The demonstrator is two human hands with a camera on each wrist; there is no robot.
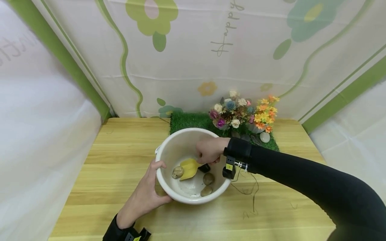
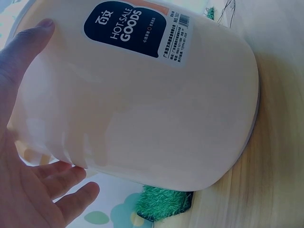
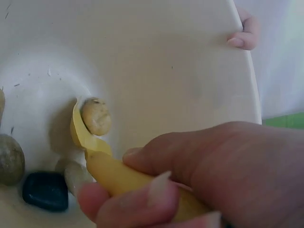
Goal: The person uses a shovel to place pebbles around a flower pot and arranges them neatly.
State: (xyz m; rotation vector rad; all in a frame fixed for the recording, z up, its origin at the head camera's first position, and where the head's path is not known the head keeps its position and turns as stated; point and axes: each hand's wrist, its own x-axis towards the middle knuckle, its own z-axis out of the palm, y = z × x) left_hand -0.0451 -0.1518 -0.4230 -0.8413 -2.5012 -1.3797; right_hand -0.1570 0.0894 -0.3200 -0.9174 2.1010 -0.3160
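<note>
A white bucket (image 1: 193, 201) is on the table, its mouth facing me. My left hand (image 1: 144, 194) grips its left rim, fingertips hooked over the edge and thumb against the outside wall. Inside, my right hand (image 1: 210, 150) holds a small yellow scoop (image 1: 189, 168) by its handle (image 3: 114, 173). The scoop's blade is low in the bucket, with a tan stone (image 3: 96, 116) right against it. A black stone (image 1: 204, 168) and brownish stones (image 1: 208, 178) lie at the bottom. A printed label (image 2: 137, 31) shows on the bucket's outer wall.
Behind the bucket, a green artificial grass mat (image 1: 187, 119) carries mixed flowers (image 1: 230, 112), yellow-orange flowers (image 1: 265, 113) and a pale round stone (image 1: 264, 137). Thin dark strands (image 1: 254, 197) lie on the wooden table (image 1: 114, 180) to the right. Printed white cloth (image 1: 181, 67) hangs around the table.
</note>
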